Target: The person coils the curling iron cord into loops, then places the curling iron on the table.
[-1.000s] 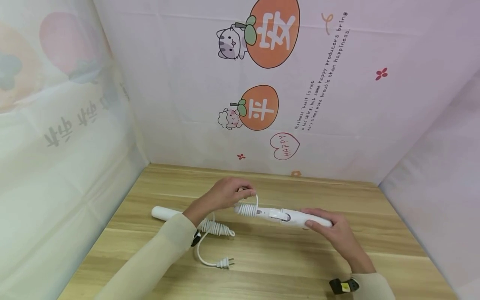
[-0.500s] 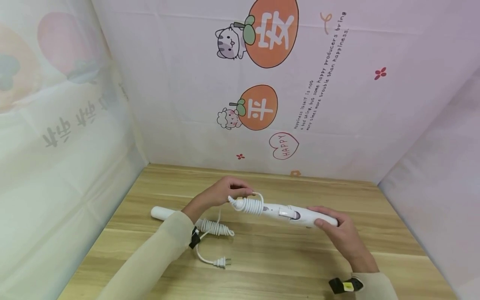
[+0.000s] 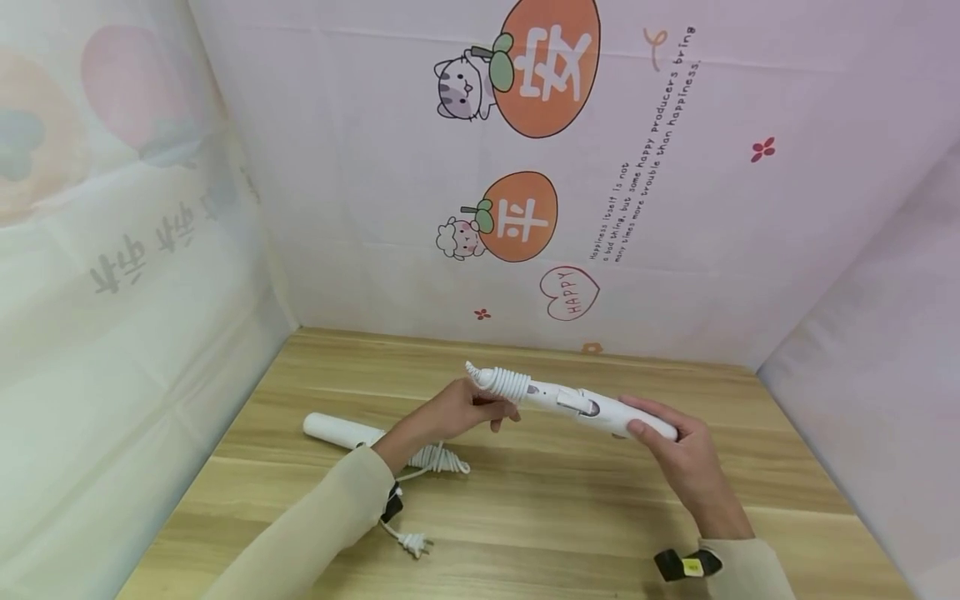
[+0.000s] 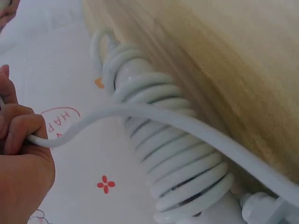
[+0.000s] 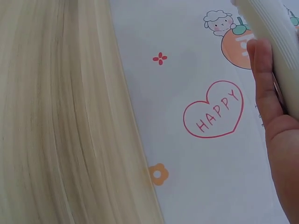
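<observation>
My right hand (image 3: 678, 437) grips one end of a white curling iron (image 3: 577, 404), held above the table with its other end tilted up. White cord (image 3: 506, 383) is wound in tight coils around that raised end. Just below the coils is my left hand (image 3: 468, 408), its curled fingers pinching a loose length of the power cord (image 4: 154, 114). This length runs across the left wrist view towards a plug. A second white curling iron (image 3: 341, 429) lies on the table under my left forearm, its own cord (image 4: 173, 144) wrapped around it.
The plug (image 3: 415, 545) hangs or lies near my left wrist, over the wooden table (image 3: 570, 517). White printed cloth (image 3: 375, 208) walls stand behind and at both sides. A dark strap (image 3: 686, 567) sits on my right wrist.
My left hand drops from above the held iron's coils to below them, drawing the cord round. The iron's coiled end rises. The plug shifts left and towards me.
</observation>
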{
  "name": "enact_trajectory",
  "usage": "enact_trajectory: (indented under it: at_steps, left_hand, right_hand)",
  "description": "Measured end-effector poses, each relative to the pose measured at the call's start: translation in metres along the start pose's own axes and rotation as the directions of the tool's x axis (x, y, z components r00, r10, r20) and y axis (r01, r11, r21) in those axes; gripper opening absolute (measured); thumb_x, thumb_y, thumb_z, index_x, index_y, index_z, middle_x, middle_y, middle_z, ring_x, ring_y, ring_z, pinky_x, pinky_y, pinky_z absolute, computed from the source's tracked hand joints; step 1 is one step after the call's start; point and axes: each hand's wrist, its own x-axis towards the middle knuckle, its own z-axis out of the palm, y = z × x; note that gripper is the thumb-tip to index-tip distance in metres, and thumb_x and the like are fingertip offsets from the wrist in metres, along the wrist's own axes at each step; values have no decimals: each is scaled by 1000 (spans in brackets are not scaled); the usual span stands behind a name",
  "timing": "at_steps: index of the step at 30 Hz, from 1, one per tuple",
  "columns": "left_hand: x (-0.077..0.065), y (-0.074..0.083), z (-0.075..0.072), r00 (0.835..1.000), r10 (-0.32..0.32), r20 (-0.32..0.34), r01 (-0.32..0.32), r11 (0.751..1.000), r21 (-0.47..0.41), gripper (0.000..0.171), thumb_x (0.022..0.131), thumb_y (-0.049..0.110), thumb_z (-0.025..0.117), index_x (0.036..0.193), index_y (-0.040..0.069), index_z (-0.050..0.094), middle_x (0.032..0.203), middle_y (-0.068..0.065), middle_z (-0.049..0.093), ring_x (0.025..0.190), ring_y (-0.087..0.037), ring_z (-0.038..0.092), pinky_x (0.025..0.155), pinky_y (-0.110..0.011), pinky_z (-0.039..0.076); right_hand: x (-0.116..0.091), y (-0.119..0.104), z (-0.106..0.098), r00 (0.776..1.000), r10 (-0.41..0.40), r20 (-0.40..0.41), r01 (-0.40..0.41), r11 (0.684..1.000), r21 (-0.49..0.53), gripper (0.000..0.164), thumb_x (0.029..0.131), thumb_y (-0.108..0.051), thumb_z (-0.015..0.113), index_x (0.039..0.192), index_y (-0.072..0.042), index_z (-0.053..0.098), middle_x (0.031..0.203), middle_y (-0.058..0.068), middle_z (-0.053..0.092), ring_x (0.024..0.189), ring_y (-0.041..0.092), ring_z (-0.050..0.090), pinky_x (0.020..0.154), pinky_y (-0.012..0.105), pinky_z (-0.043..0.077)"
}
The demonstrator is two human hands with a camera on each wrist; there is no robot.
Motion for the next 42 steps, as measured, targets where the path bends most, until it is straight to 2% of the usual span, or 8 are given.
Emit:
enact_trajectory:
  at_steps: [7,13,17,21,27,31,37,42]
  left_hand:
    - [-13,11,15,997,18,-72,3,958,286,29,113,34,62,101,18,84,85,-8,79,56,-6,37,55,-22,35]
    - [-21,28,21,993,35,-111,19,894,447,27,113,26,61,91,18,75,72,9,65,57,-2,44,60,-22,40]
    - [-23,33,20,988,20,-151,55,880,472,22,111,24,65,93,18,75,70,12,59,58,-3,45,58,-22,39]
    - [-24,38,17,985,13,-170,74,863,499,22,110,25,66,98,13,79,72,11,64,60,-4,49,60,-23,42]
    - [-24,51,6,984,41,-171,74,785,615,22,108,28,64,105,17,83,91,9,77,75,-2,61,76,-28,54]
    - [-21,61,-3,988,46,-145,58,765,642,23,107,31,64,103,18,83,94,8,79,80,-5,65,78,-32,57]
    - [-12,65,-15,998,39,-43,-3,776,630,20,109,34,68,107,22,83,87,14,74,78,-5,61,78,-31,53]
    - [-7,61,-21,997,62,46,-77,839,539,16,108,33,71,103,23,82,82,13,70,74,-5,59,72,-28,50]
  right_hand:
    - [3,-1,4,997,47,-60,-61,967,-248,33,102,-5,76,135,1,74,125,-22,77,101,4,76,83,20,62]
    - [4,1,7,997,28,-72,-52,933,-355,33,102,-13,78,134,-4,77,124,-26,73,101,6,72,79,21,61]
    - [5,2,7,996,18,-82,-48,923,-381,33,102,-14,79,134,-6,77,122,-26,74,98,5,70,76,22,60]
    - [4,5,5,996,8,-85,-42,909,-415,33,102,-15,80,133,-7,78,120,-28,73,96,3,71,74,22,59]
    - [1,6,3,999,3,-50,-24,903,-428,32,101,-13,80,132,-5,78,119,-28,73,95,1,72,74,22,60]
    - [0,6,2,1000,-11,10,14,901,-433,31,100,-10,80,131,-5,79,119,-24,76,94,2,72,75,23,60]
    - [-4,6,0,992,-21,126,72,905,-419,29,99,-7,80,128,-8,81,122,-17,78,96,6,72,76,25,59]
    - [-9,6,-2,981,-35,193,103,930,-352,32,98,1,78,129,-5,80,130,-13,78,108,2,72,81,23,60]
